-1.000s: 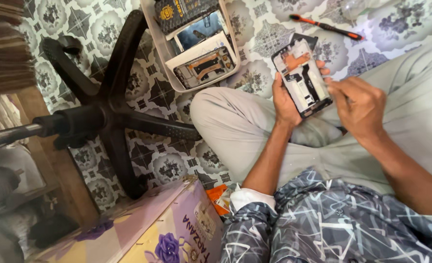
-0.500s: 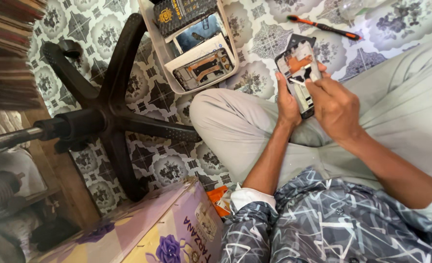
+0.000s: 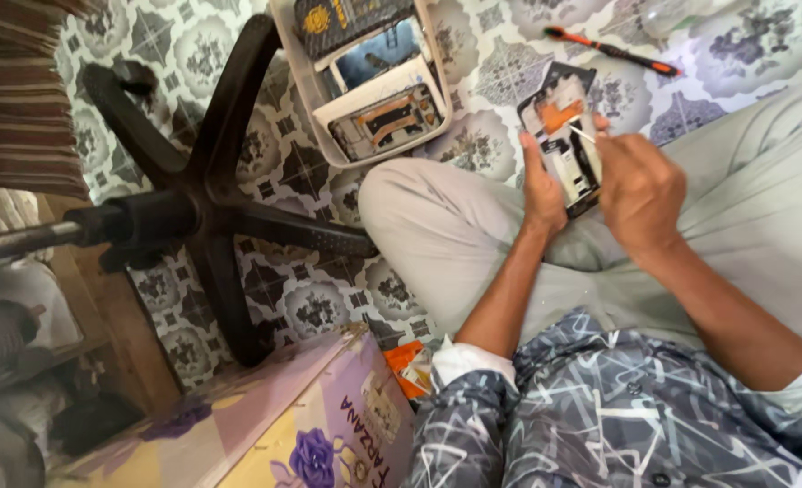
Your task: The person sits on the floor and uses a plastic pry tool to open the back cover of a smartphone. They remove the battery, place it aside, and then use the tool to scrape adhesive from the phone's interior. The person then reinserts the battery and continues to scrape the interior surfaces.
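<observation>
I sit on the floor with an opened phone (image 3: pixel 561 126) held up over my knee, its back off and its inner parts and an orange strip showing. My left hand (image 3: pixel 541 185) grips the phone from its lower left edge. My right hand (image 3: pixel 636 185) pinches a thin pale tool (image 3: pixel 582 135) whose tip rests on the phone's inside near the orange strip.
A white tray (image 3: pixel 315 95) with several phone parts lies on the patterned floor ahead. A black chair base (image 3: pixel 207 194) spreads to the left. An orange-and-black screwdriver (image 3: pixel 610 50) lies at the top right. A purple flowered box (image 3: pixel 320 425) stands near my left side.
My right hand has moved up from beside the phone onto it and now holds a thin tool against its inside. The phone stays in my left hand.
</observation>
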